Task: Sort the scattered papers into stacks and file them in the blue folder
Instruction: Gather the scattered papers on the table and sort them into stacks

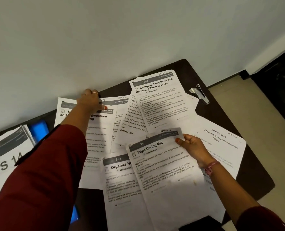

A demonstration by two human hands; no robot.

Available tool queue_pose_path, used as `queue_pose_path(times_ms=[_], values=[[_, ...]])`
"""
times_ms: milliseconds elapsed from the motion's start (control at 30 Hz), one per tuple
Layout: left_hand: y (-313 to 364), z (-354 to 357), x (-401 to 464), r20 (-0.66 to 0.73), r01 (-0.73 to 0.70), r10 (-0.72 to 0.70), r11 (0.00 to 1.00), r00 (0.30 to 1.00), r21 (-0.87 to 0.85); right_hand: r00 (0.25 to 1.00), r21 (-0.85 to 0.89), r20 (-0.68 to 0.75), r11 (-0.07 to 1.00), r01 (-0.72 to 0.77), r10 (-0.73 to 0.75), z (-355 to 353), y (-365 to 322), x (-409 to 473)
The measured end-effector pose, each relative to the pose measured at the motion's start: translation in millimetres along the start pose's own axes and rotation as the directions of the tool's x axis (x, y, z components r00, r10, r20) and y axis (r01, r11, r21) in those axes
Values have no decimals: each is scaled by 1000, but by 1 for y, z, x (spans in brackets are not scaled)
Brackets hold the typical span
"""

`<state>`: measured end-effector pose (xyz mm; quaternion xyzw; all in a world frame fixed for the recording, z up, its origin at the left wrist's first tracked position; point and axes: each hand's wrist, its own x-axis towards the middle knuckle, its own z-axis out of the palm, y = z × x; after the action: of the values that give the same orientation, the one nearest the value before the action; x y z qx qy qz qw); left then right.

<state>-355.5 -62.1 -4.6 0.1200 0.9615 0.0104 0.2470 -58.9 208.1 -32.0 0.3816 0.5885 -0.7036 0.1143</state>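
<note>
White printed papers [163,104] lie fanned across the dark worktop [255,177], while the blue folder [38,132] shows only as a strip at the left edge, half buried under a stack of sheets [6,147] and well to the left of both hands, so the left hand is much the nearer to it. The left hand [90,100] reaches to the far edge by the wall, its fingers spread flat on the "Organization" sheet [88,130]. The right hand [191,147] pinches the top right corner of the "Wipe Drying Mat" sheet [165,170], whose long axis runs towards the person.
</note>
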Motion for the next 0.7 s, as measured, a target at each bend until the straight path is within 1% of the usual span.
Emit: queue_pose_path(times_ms=[133,300,367,433,500,567,700], values=[[-2,-6,1,-4,1,-1,994,1000,105,1000,-1,-7,1000,5,-5,1,-1,-1],[-12,-20,-5,-3,-15,15,1000,1000,-1,1000,-16,-5,1000,22,-22,3,-4,-6],[-10,-30,-16,-52,-42,41,999,998,-6,999,-13,-8,999,31,-31,4,-5,-8],[-4,-42,-31,-172,-63,67,998,983,26,999,-44,-14,998,40,-40,4,-5,-10],[-1,-56,-50,-329,-93,104,994,938,51,998,-81,-17,995,64,-66,4,-5,-15],[-2,-72,-70,-456,-137,153,988,877,67,995,-104,-17,990,95,-97,6,-7,-21],[-10,-103,-110,-641,-217,253,967,725,136,980,-147,7,969,199,-200,11,-14,-37]])
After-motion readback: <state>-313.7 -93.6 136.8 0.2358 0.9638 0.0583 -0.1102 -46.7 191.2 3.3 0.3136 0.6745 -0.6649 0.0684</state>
